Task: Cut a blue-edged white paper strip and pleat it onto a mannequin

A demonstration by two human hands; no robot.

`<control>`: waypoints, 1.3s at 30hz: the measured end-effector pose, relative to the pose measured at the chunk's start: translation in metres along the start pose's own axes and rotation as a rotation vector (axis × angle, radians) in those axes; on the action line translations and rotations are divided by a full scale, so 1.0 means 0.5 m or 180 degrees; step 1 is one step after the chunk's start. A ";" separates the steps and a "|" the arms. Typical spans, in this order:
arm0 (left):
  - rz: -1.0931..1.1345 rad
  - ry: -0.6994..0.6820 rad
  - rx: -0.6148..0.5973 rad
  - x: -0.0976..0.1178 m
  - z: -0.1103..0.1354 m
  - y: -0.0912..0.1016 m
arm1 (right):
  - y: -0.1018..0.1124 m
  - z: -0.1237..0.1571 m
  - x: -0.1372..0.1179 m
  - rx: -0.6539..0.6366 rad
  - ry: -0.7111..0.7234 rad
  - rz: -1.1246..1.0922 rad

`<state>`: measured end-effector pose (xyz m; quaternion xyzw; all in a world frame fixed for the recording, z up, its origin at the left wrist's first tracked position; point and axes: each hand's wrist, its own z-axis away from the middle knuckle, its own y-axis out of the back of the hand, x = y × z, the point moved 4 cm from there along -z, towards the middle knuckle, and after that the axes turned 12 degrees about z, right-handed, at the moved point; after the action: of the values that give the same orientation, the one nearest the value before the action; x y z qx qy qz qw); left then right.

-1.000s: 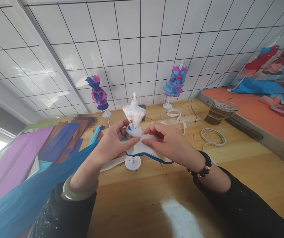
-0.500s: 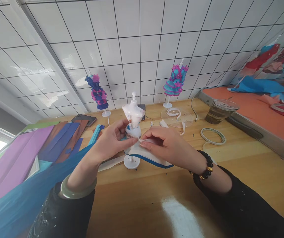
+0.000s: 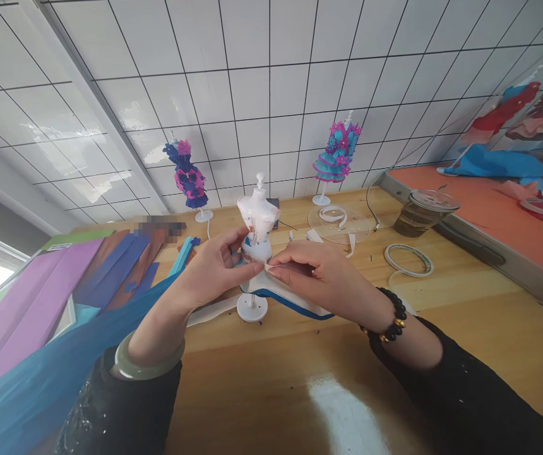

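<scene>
A small white mannequin (image 3: 258,215) with coloured specks stands on a round white base, leaning slightly right. Around its hips lies a white strip with a blue lower edge (image 3: 271,289), apparently crepe paper, running off rightward under my right hand. My left hand (image 3: 217,268) curls around the mannequin's left side, its thumb laid across the front at the waist. The other left fingertips are partly hidden behind the figure. My right hand (image 3: 321,272) pinches the strip's upper edge between thumb and forefinger, right beside the left thumb tip.
Blue crepe paper (image 3: 72,360) and purple sheets (image 3: 39,303) spread along the left. Two dressed mannequins (image 3: 189,177) (image 3: 338,155) stand by the tiled wall. Rightward are a tape roll (image 3: 408,260), a lidded cup (image 3: 420,215) and a raised orange surface (image 3: 489,208).
The mannequin has tilted a little to the right at its top, and the white strip has shifted slightly with it. Both hands keep nearly the same place and grip.
</scene>
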<state>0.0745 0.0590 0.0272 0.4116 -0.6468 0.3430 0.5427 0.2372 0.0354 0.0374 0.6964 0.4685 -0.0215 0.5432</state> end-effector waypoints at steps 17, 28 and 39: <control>0.0088 0.0058 -0.0001 0.003 0.004 -0.006 | -0.004 0.002 -0.009 0.0217 0.0040 -0.0052; 0.0244 0.0204 -0.0050 -0.001 0.006 -0.003 | -0.005 0.001 0.002 0.0356 -0.0269 -0.0087; 0.0232 0.0074 -0.0217 -0.001 0.003 -0.005 | -0.012 0.004 0.017 0.0427 -0.0581 -0.0030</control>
<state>0.0759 0.0566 0.0264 0.3650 -0.6663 0.3451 0.5511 0.2387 0.0391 0.0275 0.7241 0.4179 -0.1188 0.5357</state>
